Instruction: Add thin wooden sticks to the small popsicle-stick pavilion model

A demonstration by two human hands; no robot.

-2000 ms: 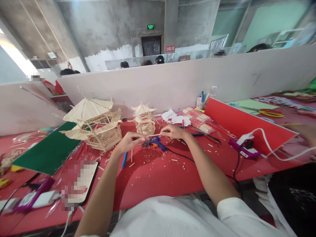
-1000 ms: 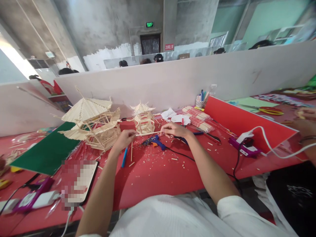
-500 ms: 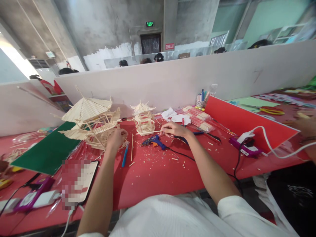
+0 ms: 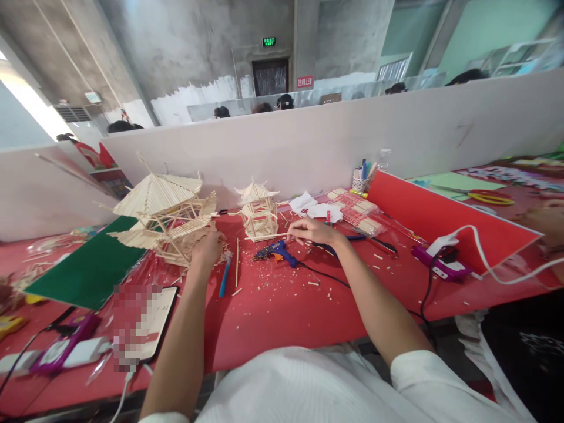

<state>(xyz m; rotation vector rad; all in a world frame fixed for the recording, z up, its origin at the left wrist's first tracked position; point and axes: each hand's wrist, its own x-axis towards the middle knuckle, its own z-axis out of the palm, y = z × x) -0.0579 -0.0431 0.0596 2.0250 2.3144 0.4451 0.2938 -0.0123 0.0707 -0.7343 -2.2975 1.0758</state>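
Landmark: the small roofed pavilion of pale wooden sticks. At its near foot, a thin pale wooden stick points left to right along its long axis; I cannot confirm contact. My right hand, just right of the pavilion, is nearer and pinches the stick's right end. My left hand is left of the pavilion, fingers hidden; I cannot tell its grip. A blue plastic glue gun occupies the pavilion's near-right side; red tabletop extends nearward to its front edge.

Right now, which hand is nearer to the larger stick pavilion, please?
Left: the left hand is close beside the larger pavilion; the right hand is farther off, right of the smaller pavilion.
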